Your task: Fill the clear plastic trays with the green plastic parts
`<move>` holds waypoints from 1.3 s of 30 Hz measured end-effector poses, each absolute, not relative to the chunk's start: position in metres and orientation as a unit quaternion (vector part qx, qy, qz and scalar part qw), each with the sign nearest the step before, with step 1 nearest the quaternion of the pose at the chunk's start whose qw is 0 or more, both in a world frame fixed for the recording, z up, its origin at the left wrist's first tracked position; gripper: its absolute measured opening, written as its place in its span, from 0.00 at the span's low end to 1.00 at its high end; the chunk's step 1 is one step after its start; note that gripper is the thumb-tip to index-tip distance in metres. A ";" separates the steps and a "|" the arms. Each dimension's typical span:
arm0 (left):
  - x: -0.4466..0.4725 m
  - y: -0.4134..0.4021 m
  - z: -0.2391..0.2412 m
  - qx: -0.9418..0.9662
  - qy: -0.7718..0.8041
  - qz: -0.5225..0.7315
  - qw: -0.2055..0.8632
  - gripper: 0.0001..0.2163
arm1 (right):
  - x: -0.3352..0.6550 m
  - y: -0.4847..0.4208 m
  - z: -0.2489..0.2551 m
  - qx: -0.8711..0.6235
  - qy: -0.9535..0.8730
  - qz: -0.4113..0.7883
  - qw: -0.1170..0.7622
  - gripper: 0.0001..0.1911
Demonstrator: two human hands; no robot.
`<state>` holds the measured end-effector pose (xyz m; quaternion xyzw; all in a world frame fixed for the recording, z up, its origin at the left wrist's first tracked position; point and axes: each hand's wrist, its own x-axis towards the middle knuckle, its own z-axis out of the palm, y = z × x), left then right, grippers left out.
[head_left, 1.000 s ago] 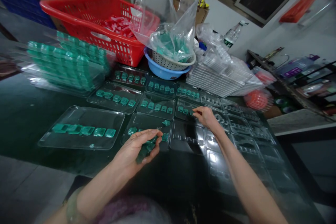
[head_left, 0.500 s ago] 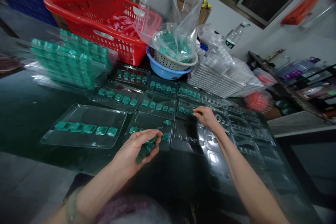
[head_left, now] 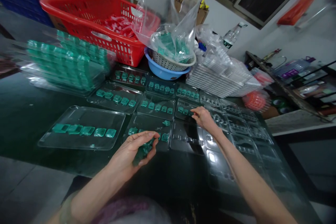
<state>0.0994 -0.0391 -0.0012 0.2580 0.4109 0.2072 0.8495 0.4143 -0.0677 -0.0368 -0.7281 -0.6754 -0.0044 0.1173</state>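
Observation:
My left hand (head_left: 133, 152) is curled around a handful of small green plastic pieces (head_left: 141, 152), held just above the near edge of a clear blister tray (head_left: 147, 122). My right hand (head_left: 206, 118) reaches forward, fingers pinched together over a partly filled clear tray (head_left: 185, 106) that holds a few green pieces; whether a piece is in the pinch is hidden. Rows of clear trays with green pieces (head_left: 115, 98) lie across the dark table to the left. Empty clear trays (head_left: 236, 126) stretch away to the right.
A tall stack of filled trays (head_left: 65, 63) stands at the far left. Behind are a red basket (head_left: 97, 24), a blue bowl with a white colander and bag of green pieces (head_left: 172, 54), and a stack of empty trays (head_left: 220, 77). A water bottle (head_left: 231, 36) stands at the back.
My left hand has drawn slightly toward me and lower with its green pieces. My right hand stays pinched over the same tray, shifted a little to the left.

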 end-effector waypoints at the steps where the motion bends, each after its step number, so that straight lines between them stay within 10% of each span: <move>1: 0.099 -0.039 0.000 0.256 0.418 0.209 0.846 0.09 | 0.416 -0.068 -0.036 -0.729 -0.675 -0.002 0.113 0.16; 15: 0.089 -0.038 -0.004 0.256 0.406 0.229 0.847 0.08 | 0.426 -0.052 -0.032 -0.713 -0.699 0.040 0.036 0.07; 28: 0.074 -0.041 -0.003 0.264 0.372 0.248 0.855 0.10 | 0.372 -0.073 0.002 -0.776 -0.624 -0.084 -0.037 0.21; 39: 0.076 -0.038 -0.003 0.259 0.343 0.248 0.869 0.10 | 0.284 -0.056 -0.008 -0.692 -0.721 0.029 0.032 0.08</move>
